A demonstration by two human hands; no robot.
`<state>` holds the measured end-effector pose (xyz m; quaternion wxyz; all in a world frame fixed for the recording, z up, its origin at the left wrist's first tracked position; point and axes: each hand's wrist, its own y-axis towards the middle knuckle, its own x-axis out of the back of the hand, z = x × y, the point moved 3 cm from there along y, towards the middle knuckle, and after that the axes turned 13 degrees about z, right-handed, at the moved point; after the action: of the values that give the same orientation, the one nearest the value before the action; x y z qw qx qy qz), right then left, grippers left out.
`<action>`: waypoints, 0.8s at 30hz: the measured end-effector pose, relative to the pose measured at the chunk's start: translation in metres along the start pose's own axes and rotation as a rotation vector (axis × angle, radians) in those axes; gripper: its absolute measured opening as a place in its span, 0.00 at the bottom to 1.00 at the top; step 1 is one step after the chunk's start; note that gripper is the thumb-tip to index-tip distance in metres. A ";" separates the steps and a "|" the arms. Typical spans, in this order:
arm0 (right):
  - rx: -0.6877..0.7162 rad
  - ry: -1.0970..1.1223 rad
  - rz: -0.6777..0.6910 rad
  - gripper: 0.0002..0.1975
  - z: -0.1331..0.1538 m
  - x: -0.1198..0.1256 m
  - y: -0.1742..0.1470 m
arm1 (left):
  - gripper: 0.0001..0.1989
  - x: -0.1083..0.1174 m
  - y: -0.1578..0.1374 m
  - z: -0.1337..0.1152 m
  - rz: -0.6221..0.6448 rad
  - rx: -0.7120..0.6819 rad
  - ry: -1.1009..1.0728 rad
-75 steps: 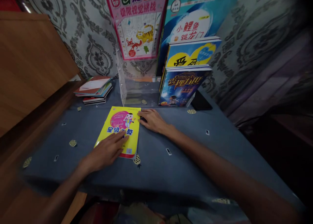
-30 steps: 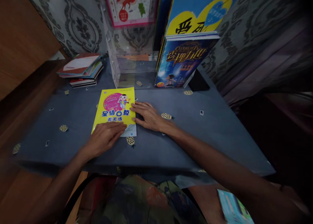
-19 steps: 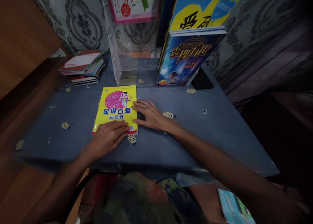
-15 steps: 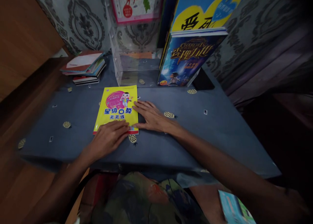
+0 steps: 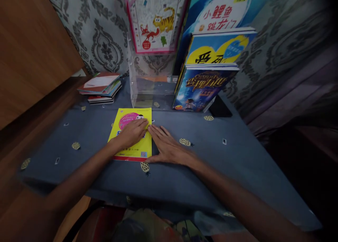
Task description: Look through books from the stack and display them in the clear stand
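Observation:
A yellow workbook (image 5: 134,149) with a pink circle, a cartoon figure and a red bottom strip lies flat and closed on the table, its title upside down to me. My left hand (image 5: 132,132) rests palm down across the middle of the cover, fingers stretched toward the right edge and hiding much of the title and cartoon. Along that right edge lies my right hand (image 5: 169,146), its fingertips and thumb touching the book's side, fingers extended. Neither hand grips anything.
A clear acrylic rack (image 5: 142,100) stands behind the workbook, holding a pink-framed picture book (image 5: 155,24) and a dark blue book (image 5: 202,89), among others. Stacked books (image 5: 101,87) sit at the back left. A black flat object (image 5: 220,107) lies right of the rack on the patterned tablecloth (image 5: 200,171).
My left hand has slid up the cover from the lower edge to the middle right. My right hand stays at the right edge. The view has tilted upward, showing more of the rack.

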<state>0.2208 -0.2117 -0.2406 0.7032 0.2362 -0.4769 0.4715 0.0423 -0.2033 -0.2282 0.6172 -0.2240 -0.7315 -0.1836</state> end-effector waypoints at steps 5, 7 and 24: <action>-0.010 0.005 0.035 0.58 0.003 0.004 -0.004 | 0.22 0.002 0.043 0.023 0.039 0.004 -0.052; -0.019 0.001 0.046 0.56 0.004 0.005 -0.004 | 0.23 0.002 0.054 0.027 0.049 0.017 -0.053; -0.030 -0.029 0.067 0.59 0.005 0.005 -0.002 | 0.29 -0.008 -0.059 0.059 -0.149 0.540 -0.118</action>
<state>0.2207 -0.2140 -0.2335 0.6834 0.2166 -0.5017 0.4841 -0.0373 -0.2212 -0.2460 0.5957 -0.0074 -0.8031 -0.0137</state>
